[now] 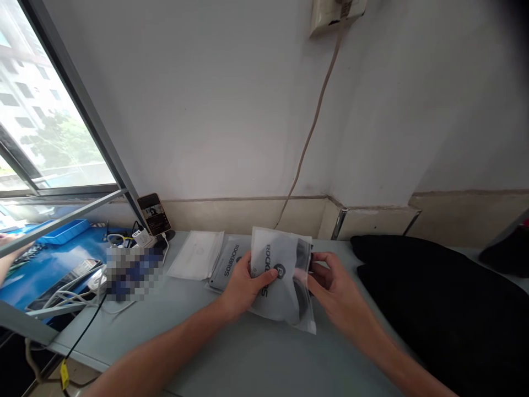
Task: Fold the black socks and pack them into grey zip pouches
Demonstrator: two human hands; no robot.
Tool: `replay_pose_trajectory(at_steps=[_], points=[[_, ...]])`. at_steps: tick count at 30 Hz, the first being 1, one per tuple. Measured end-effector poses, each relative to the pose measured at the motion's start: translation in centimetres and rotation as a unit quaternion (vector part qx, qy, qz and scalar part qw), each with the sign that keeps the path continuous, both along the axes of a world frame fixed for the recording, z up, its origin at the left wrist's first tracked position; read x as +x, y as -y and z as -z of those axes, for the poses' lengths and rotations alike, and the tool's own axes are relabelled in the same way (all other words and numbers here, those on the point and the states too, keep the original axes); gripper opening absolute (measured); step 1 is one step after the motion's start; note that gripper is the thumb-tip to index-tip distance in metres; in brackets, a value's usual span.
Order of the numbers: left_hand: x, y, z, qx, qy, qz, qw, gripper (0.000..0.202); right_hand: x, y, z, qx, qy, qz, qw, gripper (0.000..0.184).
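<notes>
A frosted zip bag (pixel 276 298) printed ROCKBROS stands tilted over the table, with something dark showing inside its right end. My left hand (pixel 247 280) grips the bag's left side, thumb across the printed front. At the bag's right end, my right hand (pixel 328 278) has its fingers closed at the opening, partly behind and inside the plastic. Whether those fingers pinch the bag's edge or the dark item is hard to see. Just left of the bag lie more printed ROCKBROS bags (pixel 230 259), and beside them a stack of whitish clear bags (pixel 197 255).
Black fabric (pixel 446 298) covers the right side of the grey table (pixel 264 358). A phone (pixel 154 214) stands upright at the back left, near a charger and white cables (pixel 70 298). A metal frame borders a blue surface with a blue tray (pixel 64 230); another person's arm shows there.
</notes>
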State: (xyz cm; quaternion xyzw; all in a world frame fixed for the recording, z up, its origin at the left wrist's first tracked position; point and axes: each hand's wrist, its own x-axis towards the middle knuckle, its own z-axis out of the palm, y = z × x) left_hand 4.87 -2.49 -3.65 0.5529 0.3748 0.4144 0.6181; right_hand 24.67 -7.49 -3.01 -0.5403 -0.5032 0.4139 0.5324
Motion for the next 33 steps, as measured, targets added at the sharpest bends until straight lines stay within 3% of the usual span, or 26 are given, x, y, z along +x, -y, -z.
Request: replay_pose_trajectory(at_steps=[3,8,12,17,23,28,31,33], points=[[-0.4,-0.2,-0.1,-0.023,0.010,-0.031,0.999,0.054,0.6,-0.3,0.0,0.030,0.006,-0.035,0.999,0.033],[-0.6,0.0,-0.3,-0.059,0.017,0.068,0.996,0.059,1.6,0.1,-1.1,-0.010,-0.036,-0.197,0.980,0.038],[-0.4,0.4,-0.1,-0.048,0.010,0.091,0.995,0.059,1.7,0.4,-1.7,-0.042,-0.038,-0.265,0.962,0.051],[-0.3,0.7,-0.2,-0.062,0.006,0.116,0.991,0.062,1.3,0.7,-2.1,-0.033,-0.057,-0.250,0.966,0.070],[-0.3,0.8,-0.2,-0.072,0.010,0.145,0.987,0.058,0.9,1.3,-2.6,-0.048,-0.043,-0.293,0.954,0.049],[-0.3,0.3,-0.1,-0.054,0.030,0.085,0.994,0.057,1.3,0.3,-1.7,-0.048,-0.044,-0.208,0.976,0.063],[-0.3,0.1,-0.3,-0.049,0.035,0.027,0.998,0.063,1.5,-0.1,-1.2,-0.041,-0.020,-0.131,0.990,0.063],[-0.4,0.1,-0.3,-0.061,0.038,0.001,0.997,0.062,1.4,-0.1,-1.2,-0.032,-0.021,-0.123,0.992,0.061]])
